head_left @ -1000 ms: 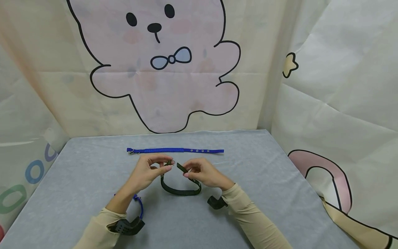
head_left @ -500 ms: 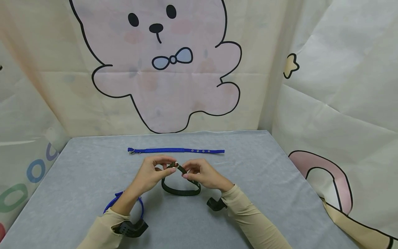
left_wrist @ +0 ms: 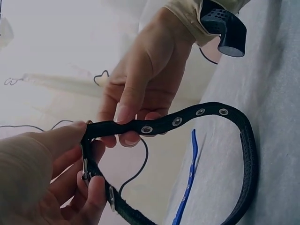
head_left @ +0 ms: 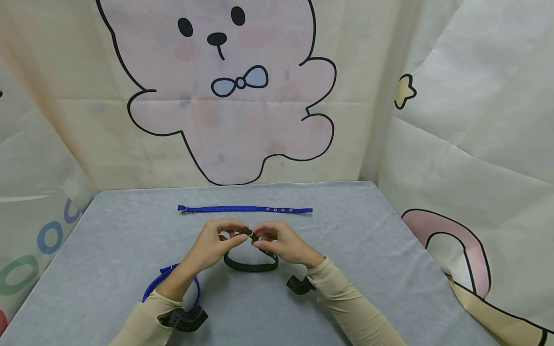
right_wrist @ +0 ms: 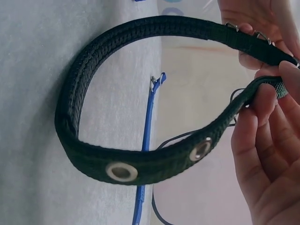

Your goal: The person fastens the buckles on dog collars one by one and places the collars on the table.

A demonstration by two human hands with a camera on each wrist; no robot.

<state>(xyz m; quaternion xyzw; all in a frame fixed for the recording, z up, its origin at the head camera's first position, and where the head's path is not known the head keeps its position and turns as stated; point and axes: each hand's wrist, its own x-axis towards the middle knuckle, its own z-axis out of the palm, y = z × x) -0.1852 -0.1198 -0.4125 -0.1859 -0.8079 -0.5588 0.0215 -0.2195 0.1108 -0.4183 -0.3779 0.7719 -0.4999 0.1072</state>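
The left hand (head_left: pixel 215 246) pinches the dark green collar (head_left: pixel 251 267) at its buckle end; the right hand (head_left: pixel 283 244) pinches its eyeleted end. The collar loops between the hands, well in from the far edge of the surface (head_left: pixel 346 226). A straight blue collar (head_left: pixel 235 208) lies parallel to that edge; a looped blue collar (head_left: pixel 152 286) sits nearer the left edge.
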